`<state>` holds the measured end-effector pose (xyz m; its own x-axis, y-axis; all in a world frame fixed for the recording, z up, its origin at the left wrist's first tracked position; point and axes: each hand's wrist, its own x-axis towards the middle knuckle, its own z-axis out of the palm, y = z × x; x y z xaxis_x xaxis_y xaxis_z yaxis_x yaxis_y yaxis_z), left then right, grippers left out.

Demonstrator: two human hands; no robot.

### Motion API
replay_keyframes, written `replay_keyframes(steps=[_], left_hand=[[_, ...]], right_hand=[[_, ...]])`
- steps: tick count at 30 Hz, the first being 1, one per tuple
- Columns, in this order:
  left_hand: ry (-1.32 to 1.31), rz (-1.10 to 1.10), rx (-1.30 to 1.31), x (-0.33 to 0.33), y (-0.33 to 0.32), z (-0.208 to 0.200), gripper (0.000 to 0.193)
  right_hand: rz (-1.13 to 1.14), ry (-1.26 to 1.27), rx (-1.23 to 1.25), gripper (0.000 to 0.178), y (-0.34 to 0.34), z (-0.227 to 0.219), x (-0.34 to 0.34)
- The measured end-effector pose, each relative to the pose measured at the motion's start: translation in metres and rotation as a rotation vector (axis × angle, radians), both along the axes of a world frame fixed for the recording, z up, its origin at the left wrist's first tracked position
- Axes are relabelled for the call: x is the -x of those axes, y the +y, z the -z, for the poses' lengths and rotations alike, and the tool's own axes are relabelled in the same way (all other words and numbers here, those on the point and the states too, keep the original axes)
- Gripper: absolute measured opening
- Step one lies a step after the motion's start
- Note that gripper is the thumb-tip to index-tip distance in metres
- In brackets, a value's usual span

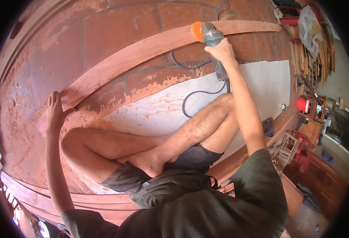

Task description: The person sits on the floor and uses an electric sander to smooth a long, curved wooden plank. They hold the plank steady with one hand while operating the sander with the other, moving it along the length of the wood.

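A long, pale reddish wooden board lies across the tiled floor in front of my crossed legs. Near its left end, my left hand grips it, thumb on the near edge and fingers toward the far edge. My right hand is wrapped round the body of an angle grinder, whose head reaches over the board's right part. An orange disc on the grinder is over the board; whether it touches the wood I cannot tell. From the grinder's rear, a blue cord loops across the floor.
A dust-covered white sheet lies between my legs and the board. Reddish dust coats the floor. Stacked thin wood strips and a clear plastic bag are at far right, with a red spool nearer. Long planks lie behind me.
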<state>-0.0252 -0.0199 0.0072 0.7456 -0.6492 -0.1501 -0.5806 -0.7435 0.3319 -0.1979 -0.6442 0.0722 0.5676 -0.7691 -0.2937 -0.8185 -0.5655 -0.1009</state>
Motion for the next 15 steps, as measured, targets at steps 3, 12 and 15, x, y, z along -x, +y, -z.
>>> replay_keyframes(steps=[3,12,15], left_hand=[[0.064,-0.021,-0.054,-0.001,-0.004,-0.003,0.075],[0.075,-0.033,-0.109,0.002,-0.015,-0.013,0.074],[0.053,-0.030,-0.079,0.001,-0.009,-0.010,0.072]], right_hand=[[0.025,-0.027,-0.036,0.086,0.004,0.002,-0.005],[-0.233,-0.022,-0.171,0.080,0.071,-0.003,0.001],[-0.175,-0.015,-0.122,0.082,0.037,-0.002,0.011]])
